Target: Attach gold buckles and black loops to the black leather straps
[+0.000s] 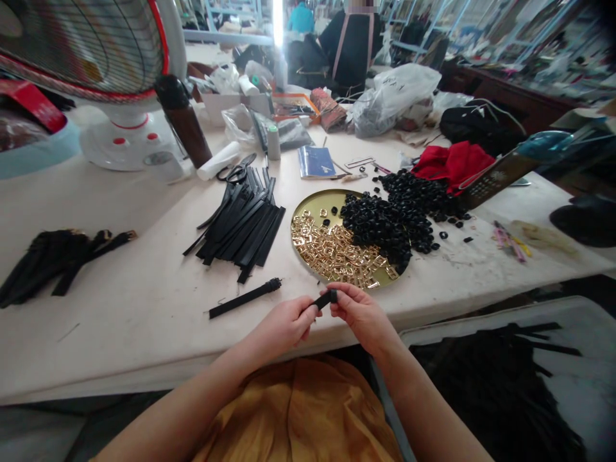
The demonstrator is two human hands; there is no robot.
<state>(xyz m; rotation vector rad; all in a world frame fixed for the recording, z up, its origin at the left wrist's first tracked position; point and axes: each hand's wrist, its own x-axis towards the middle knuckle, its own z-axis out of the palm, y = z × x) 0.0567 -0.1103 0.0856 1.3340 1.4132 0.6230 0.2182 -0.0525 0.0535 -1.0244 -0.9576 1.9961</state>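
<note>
My left hand (283, 324) and my right hand (359, 313) meet at the table's near edge, both pinched on a short black strap (326, 299) between them. A round gold tray (317, 206) lies just beyond, holding gold buckles (337, 253) and a heap of black rings (394, 215) that spills onto the table. One finished black strap with a ring on its end (245, 298) lies to the left of my hands. A pile of flat black strips (240, 224) sits further back on the left.
A bundle of black straps (58, 256) lies at the far left. A fan (96, 58), dark bottle (185, 122), scissors (238, 170), blue booklet (315, 160), red cloth (452, 163) and bags crowd the back. A bin of black straps (486, 385) stands low right. Another person sits beyond the table.
</note>
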